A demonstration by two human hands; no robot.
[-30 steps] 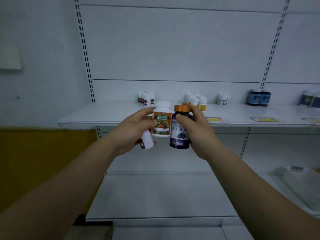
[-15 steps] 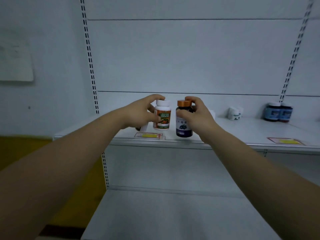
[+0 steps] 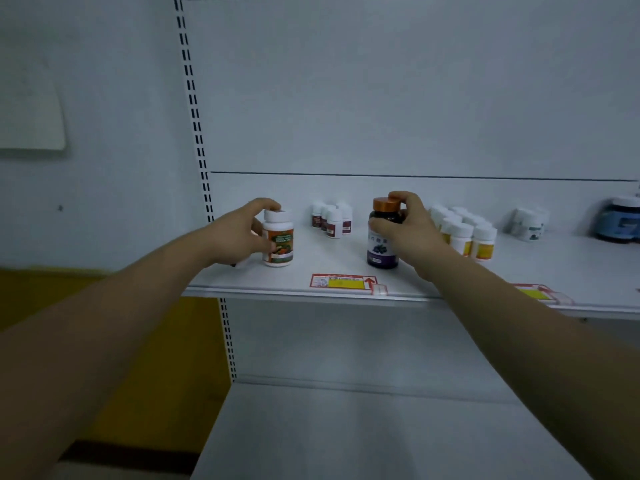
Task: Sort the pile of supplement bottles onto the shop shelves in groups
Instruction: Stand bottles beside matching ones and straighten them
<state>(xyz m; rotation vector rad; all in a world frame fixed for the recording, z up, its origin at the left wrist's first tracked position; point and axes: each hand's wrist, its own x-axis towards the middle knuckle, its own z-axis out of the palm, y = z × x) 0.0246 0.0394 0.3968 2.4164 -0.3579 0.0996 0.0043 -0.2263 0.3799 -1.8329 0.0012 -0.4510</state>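
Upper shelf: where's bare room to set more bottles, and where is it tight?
Bare: the shelf between the orange-label bottle and the dark bottle, ahead of the maroon-label cluster; also in front of the grey-label bottles; the visible lower shelf. Tight: the yellow-label cluster right beside the right hand.

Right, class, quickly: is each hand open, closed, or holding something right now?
Left hand: fingers curled round the white-capped orange-label bottle.
Right hand: fingers curled round the copper-capped dark bottle.
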